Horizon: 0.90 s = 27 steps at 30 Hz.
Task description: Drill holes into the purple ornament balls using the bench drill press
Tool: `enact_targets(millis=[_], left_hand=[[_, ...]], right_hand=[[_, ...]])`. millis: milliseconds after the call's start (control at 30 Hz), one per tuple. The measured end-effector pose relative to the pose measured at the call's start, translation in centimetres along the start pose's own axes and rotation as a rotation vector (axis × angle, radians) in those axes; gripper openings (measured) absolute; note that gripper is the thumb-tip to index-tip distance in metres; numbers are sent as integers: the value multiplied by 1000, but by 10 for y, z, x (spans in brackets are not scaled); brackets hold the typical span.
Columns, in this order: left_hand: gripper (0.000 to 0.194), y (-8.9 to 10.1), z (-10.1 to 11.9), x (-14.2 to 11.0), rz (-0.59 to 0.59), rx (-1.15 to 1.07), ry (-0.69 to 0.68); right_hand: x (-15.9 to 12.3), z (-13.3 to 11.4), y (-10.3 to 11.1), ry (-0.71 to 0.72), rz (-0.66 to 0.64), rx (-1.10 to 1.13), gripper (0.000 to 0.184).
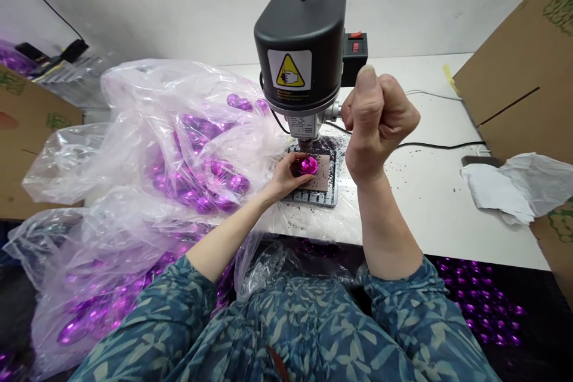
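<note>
- Looking from the head camera, I see the person's left hand [286, 178] reaching in over the work, with thumb and forefinger closed around the sides of a shiny magenta faceted piece [308, 165].
- That piece sits on a flat brown board [320, 181], which lies on the slotted metal base [332, 198] of a bench drill press [299, 36], just under its chuck [306, 144].
- The right hand [380, 116] is up beside the machine's head, fingers curled tight into a fist with the thumb on top. It is next to the silver hub [333, 111]; I cannot tell whether it wraps a lever, as the inside of the fist is hidden.
- The black housing carries a yellow warning label [290, 70], and a switch box [355, 58] with red switches juts from its side.
- Dark shavings [329, 143] are scattered around the base and over the white tabletop [430, 191].
- To the left of the machine, an upper clear plastic bag [147, 89] of shiny purple pieces spreads across the table; a lower plastic bag [49, 310] of them bulges in front.
- On the right, a black cable [441, 144] crosses the tabletop toward crumpled white wrapping [501, 188], beside a cardboard box [519, 65].
- More purple pieces [487, 304] lie in rows below the table's edge, near the person's blue leaf-patterned sleeve [416, 316].
</note>
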<state>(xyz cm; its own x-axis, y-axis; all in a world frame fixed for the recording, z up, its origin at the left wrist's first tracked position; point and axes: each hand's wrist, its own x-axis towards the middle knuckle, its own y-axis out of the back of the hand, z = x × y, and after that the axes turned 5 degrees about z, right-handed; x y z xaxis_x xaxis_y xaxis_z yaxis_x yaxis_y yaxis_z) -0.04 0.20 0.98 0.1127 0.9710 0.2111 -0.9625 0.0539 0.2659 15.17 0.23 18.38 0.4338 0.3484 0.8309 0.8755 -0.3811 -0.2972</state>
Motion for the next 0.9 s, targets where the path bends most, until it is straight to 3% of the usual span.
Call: enact_targets(millis=[167, 333, 400, 600, 733, 900], left_hand=[[61, -2, -1, -3, 32, -47, 30], [63, -3, -2, -5, 42, -87, 29], [64, -3, -2, -5, 44, -104, 18], [64, -3, -4, -4, 46, -113, -13], [63, -3, -6, -4, 53, -97, -22], [63, -5, -10, -4, 71, -84, -20]], right_hand=[[-9, 6, 5, 74, 15, 116, 60], [-23, 14, 11, 81, -5, -44, 67], [-27, 17, 12, 114, 9, -10, 67], [-31, 24, 12, 278, 46, 211, 51], [-35, 31, 15, 382, 22, 227, 47], [-39, 38, 21, 402, 6, 185, 48]])
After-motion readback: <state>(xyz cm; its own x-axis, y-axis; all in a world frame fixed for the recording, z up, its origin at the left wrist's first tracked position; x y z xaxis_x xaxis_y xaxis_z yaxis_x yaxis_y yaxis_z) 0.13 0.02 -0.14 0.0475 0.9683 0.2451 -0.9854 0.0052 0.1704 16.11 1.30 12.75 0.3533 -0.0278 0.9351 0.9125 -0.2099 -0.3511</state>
